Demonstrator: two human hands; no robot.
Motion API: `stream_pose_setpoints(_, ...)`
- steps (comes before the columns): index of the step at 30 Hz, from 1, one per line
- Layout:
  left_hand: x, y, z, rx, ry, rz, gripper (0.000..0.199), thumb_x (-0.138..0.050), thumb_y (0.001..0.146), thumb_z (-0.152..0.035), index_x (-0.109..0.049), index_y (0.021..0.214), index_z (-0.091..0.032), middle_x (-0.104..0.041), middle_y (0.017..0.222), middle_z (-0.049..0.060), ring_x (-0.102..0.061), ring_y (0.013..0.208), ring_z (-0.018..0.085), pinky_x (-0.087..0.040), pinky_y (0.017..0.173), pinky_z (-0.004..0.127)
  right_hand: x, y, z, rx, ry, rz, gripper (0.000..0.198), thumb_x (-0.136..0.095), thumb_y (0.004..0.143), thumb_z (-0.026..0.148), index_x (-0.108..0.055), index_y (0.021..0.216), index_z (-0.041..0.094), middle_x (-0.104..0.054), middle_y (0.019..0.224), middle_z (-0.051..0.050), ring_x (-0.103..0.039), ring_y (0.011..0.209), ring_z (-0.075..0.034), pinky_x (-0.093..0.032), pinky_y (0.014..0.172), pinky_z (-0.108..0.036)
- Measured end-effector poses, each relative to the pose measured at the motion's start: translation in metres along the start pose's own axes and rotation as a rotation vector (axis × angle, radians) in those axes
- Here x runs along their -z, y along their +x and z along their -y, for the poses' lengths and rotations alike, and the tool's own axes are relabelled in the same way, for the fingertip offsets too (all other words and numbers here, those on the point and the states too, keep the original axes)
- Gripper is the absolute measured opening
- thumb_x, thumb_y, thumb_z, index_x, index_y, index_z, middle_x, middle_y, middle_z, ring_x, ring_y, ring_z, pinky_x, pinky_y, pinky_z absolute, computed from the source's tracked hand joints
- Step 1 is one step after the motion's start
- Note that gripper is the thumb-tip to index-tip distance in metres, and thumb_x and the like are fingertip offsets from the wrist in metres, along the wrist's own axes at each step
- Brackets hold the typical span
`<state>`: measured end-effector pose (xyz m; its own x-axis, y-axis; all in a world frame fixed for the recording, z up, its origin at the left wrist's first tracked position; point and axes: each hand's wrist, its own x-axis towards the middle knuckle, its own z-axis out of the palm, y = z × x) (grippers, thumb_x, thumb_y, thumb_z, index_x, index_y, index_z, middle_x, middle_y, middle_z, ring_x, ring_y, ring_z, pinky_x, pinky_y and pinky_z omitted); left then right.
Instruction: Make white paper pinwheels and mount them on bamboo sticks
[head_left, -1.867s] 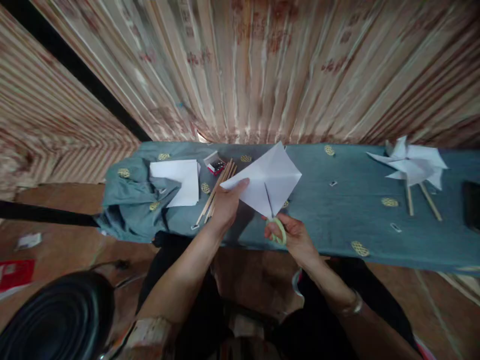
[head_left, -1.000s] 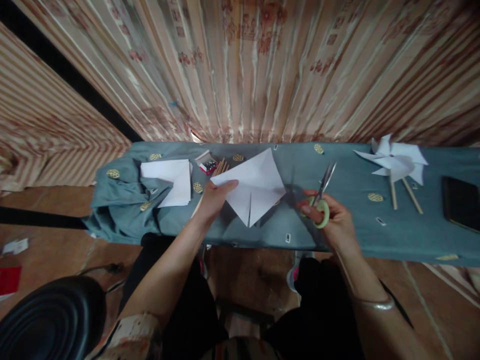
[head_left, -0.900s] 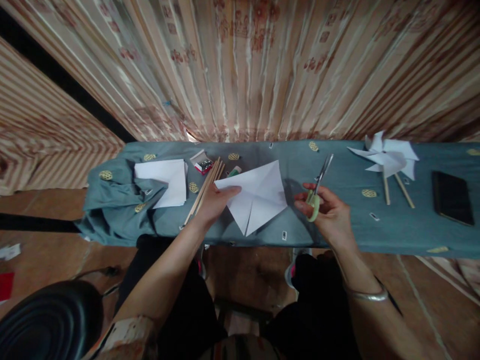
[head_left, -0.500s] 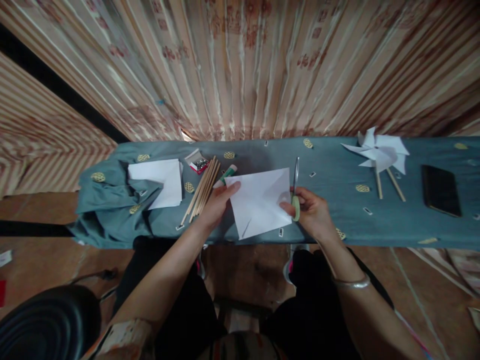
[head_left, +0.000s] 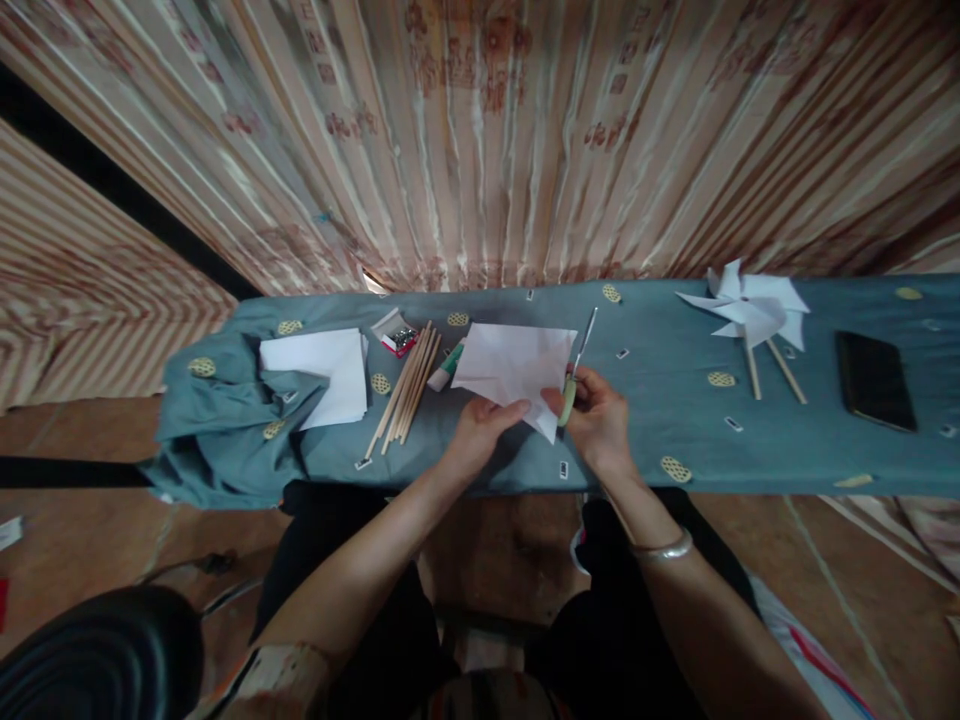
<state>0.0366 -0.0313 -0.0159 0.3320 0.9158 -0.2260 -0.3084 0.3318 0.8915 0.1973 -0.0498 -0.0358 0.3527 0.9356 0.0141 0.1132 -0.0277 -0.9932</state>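
Observation:
A white sheet of paper (head_left: 514, 355) is tilted above the table, with its lower edge pinched by my left hand (head_left: 480, 435). My right hand (head_left: 600, 420) grips scissors (head_left: 570, 395) with pale green handles, their blades pointing away from me along the sheet's right edge. The right fingers sit close to the paper's near corner; whether they also touch it, I cannot tell. Left of the paper lie a green-and-white glue stick (head_left: 448, 367), a bundle of several thin wooden sticks (head_left: 407, 390) and a small open box of pins (head_left: 396, 333).
A stack of white paper (head_left: 337, 375) lies at the left on the teal tablecloth (head_left: 645, 330), partly under a cloth fold. White paper pinwheels (head_left: 757, 305) on sticks and a dark phone (head_left: 875, 380) rest at the right. A black round stool (head_left: 105, 650) stands at lower left.
My left hand has moved right and nearer, from the sheet's left edge to its lower edge. The paper has turned and tilted. My right hand with the scissors has shifted slightly left.

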Motion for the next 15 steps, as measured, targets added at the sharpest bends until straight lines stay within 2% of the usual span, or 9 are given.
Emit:
stream_pose_setpoints(3,0.002,0.005,0.006,-0.055,-0.024,-0.166,0.039,-0.082,0.06,-0.028,-0.07,0.096,-0.018,-0.076,0.107,0.009,-0.069,0.103,0.027,-0.051,0.097,0.042,-0.01,-0.001,0.008,-0.073,0.123,-0.061,0.049,-0.085,0.057,0.043,-0.066,0.096,0.021,-0.073,0.071,0.001,-0.065,0.063,-0.017,-0.053,0.064,-0.031)
stream_pose_setpoints(5,0.006,0.008,0.009,-0.087,-0.008,-0.237,0.038,-0.08,0.058,-0.024,-0.069,0.094,-0.018,-0.076,0.103,0.009,-0.069,0.096,0.026,-0.052,0.095,0.042,-0.012,-0.001,0.012,-0.127,0.201,-0.043,0.049,-0.088,0.052,0.042,-0.065,0.09,0.022,-0.072,0.07,0.002,-0.065,0.061,-0.017,-0.054,0.064,-0.031)
stream_pose_setpoints(11,0.014,0.012,0.0,-0.146,0.068,-0.3,0.033,-0.082,0.059,-0.025,-0.07,0.089,-0.018,-0.076,0.1,0.008,-0.069,0.093,0.025,-0.055,0.087,0.039,-0.012,-0.008,0.019,-0.186,0.242,0.082,0.051,-0.091,0.049,0.043,-0.066,0.089,0.022,-0.073,0.075,0.001,-0.065,0.066,-0.017,-0.055,0.068,-0.033)
stream_pose_setpoints(15,0.022,0.015,-0.016,-0.226,0.08,-0.307,0.028,-0.084,0.061,-0.028,-0.07,0.084,-0.018,-0.076,0.091,0.006,-0.069,0.084,0.022,-0.055,0.08,0.035,-0.011,-0.02,0.02,-0.153,0.153,0.193,0.052,-0.086,0.059,0.055,-0.067,0.095,0.022,-0.074,0.08,-0.003,-0.065,0.07,-0.018,-0.053,0.068,-0.031)
